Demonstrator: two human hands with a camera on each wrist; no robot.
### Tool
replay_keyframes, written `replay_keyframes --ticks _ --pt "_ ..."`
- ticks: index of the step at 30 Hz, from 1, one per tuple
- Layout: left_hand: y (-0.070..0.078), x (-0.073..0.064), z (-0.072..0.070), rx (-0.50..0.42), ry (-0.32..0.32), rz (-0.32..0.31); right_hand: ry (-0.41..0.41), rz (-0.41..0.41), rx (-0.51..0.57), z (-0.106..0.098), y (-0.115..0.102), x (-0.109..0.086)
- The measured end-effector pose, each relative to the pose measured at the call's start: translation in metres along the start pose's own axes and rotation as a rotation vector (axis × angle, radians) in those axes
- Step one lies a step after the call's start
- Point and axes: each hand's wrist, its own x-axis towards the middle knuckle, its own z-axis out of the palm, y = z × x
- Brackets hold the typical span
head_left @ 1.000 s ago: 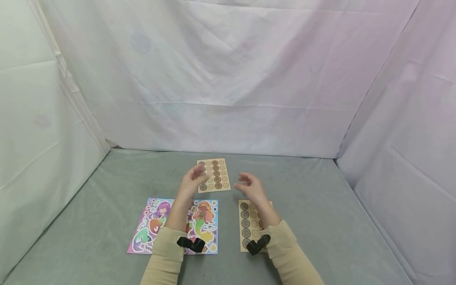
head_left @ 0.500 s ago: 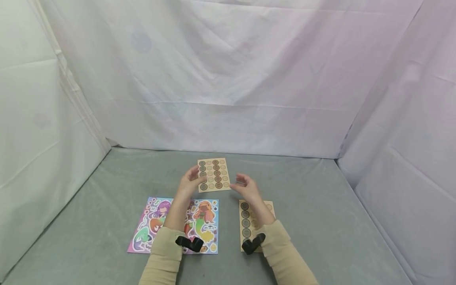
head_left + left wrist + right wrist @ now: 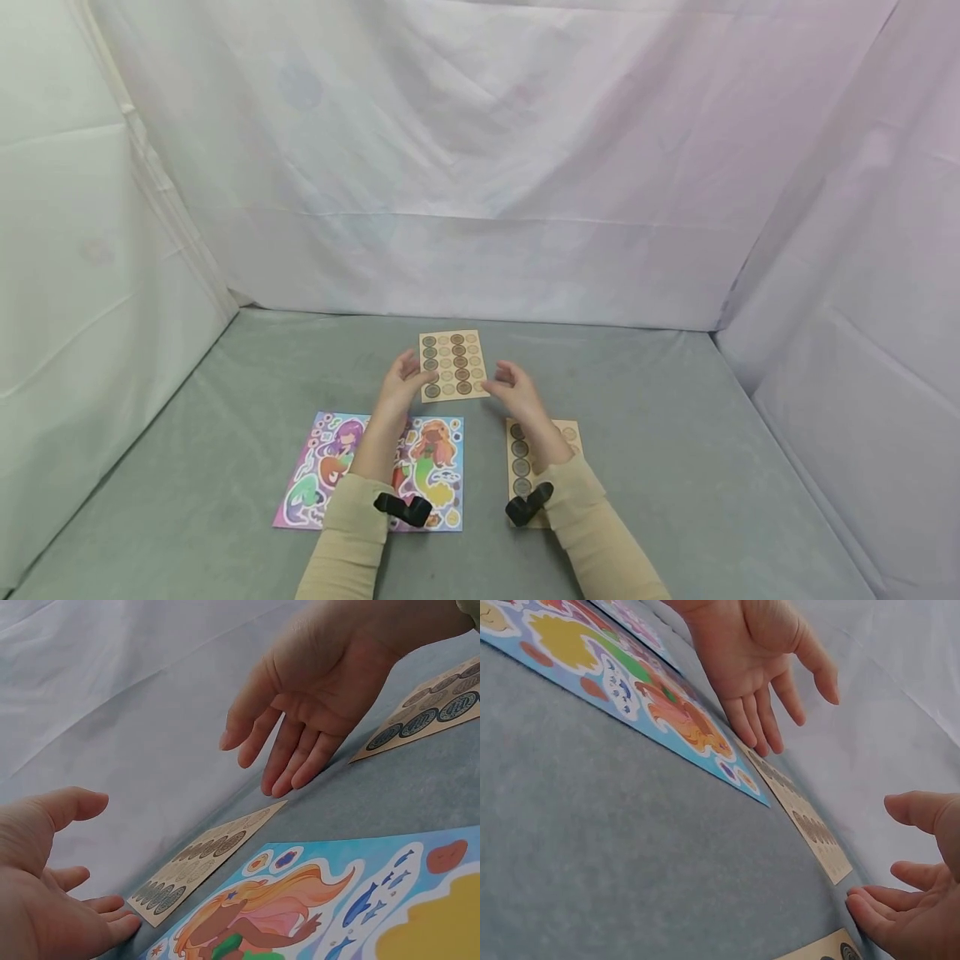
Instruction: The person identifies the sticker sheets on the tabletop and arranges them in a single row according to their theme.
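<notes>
My left hand [image 3: 397, 392] is at the left edge of a tan sheet [image 3: 454, 367] printed with rows of round, coin-like stickers. At its lower right corner is my right hand [image 3: 519, 395]. Both hands have loosely bent, spread fingers, palms facing each other, and nothing is held. In the left wrist view the tan sheet [image 3: 201, 859] lies flat between the hands. Colourful mermaid stickers [image 3: 435, 467] lie under my left forearm, partly hidden. A second tan sheet [image 3: 520, 467] lies beneath my right forearm, which covers much of it. Whether any fingertip touches the far sheet, I cannot tell.
Grey cloth [image 3: 660, 450] covers the table. A white curtain [image 3: 480, 167] hangs behind it, with more white cloth along the left and right sides. A black wrist strap [image 3: 403, 508] sits on my left sleeve, another [image 3: 529, 504] on the right.
My right hand has moved slightly left, closer to the far tan sheet's corner. My left hand has hardly moved. The sheets lie as before, with a slight shift of the head view.
</notes>
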Motion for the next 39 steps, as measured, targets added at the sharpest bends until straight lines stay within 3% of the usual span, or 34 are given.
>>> replay_keyframes --ticks 13,23,39 --pt "-0.0031 0.0005 -0.0009 -0.056 -0.007 0.014 -0.057 0.038 0.014 0.0036 -0.0001 0.0006" --pt "0.0010 -0.0034 -0.0013 -0.094 -0.014 -0.027 -0.094 0.041 0.100 0.0069 0.0010 0.0001" --pt "-0.0059 0.0016 0.0006 -0.218 0.008 -0.007 -0.018 0.047 0.226 0.0094 -0.0004 -0.0045"
